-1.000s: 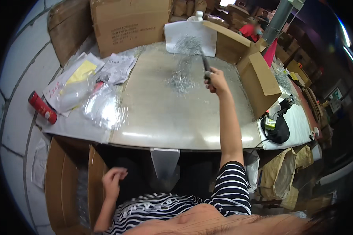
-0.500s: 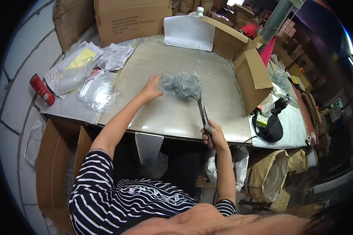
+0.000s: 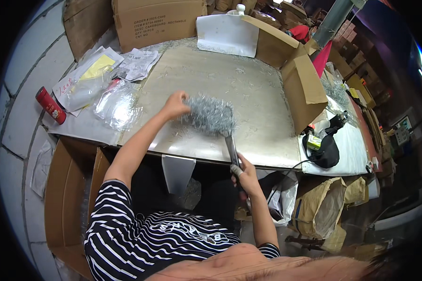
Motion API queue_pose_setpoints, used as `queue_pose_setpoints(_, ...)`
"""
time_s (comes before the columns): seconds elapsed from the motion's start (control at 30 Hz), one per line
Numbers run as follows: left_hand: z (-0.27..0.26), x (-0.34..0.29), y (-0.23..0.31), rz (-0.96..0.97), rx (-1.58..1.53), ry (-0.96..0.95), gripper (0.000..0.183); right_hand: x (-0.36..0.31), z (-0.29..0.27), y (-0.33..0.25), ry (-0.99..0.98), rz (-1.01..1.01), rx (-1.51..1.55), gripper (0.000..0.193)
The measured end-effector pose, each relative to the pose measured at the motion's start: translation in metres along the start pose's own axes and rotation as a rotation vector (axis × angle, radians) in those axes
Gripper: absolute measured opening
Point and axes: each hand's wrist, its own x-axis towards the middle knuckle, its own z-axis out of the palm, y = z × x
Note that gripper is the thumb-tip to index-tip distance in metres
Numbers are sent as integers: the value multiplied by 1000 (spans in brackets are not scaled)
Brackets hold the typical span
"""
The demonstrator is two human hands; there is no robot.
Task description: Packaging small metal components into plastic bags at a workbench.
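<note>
My right hand (image 3: 245,175) is wrapped round the dark handle (image 3: 232,152) of a tool, with a pale wrap on one finger. The tool's head is hidden under a thick clump of small silver wire pieces (image 3: 208,115), held over the metal sheet (image 3: 187,70) on the table. At the clump's left end, my left hand (image 3: 176,105) has its fingers curled against the bristling pieces. Whatever those fingers pinch is hidden. More silver pieces lie scattered over the sheet, several of them beneath the clump.
Cardboard flaps (image 3: 305,89) and a white panel (image 3: 227,35) border the sheet's right and far sides. To the left are papers (image 3: 136,64), clear plastic (image 3: 117,107) and a red can (image 3: 50,105). A black pouch (image 3: 326,152) sits at right. An open carton (image 3: 61,201) stands below left.
The tool and its clump have come nearer to me and slightly left, with my right hand following. My left hand has shifted slightly left, and its fingers look more curled.
</note>
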Motion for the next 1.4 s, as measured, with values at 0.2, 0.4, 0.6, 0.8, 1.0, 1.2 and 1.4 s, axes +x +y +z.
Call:
queue_pose_setpoints(0.2, -61, 60, 154, 389, -8, 218, 41, 28, 26, -22, 160, -177, 165, 58)
queue_pose_setpoints(0.4, -38, 82, 129, 406, -29, 77, 45, 76, 67, -53, 71, -178, 305, 23)
queue_pose_setpoints(0.6, -56, 32, 165, 656, -65, 317, 37, 112, 90, -74, 50, -295, 706, 12)
queue_pose_setpoints(0.8, -61, -62, 44, 217, 115, 194, 40, 122, 66, -118, 7, -388, 557, 13)
queue_pose_setpoints(1.0, -41, -111, -23, 9, 267, 159, 47, 154, 58, -138, 2, -424, 616, 12)
queue_pose_setpoints(1.2, -37, -114, -27, -1, 394, 92, 46, 197, 47, -130, -14, -213, 675, 11)
queue_pose_setpoints(1.4, -42, -116, -19, 5, 399, 96, 46, 206, 48, -138, -40, -308, 649, 13)
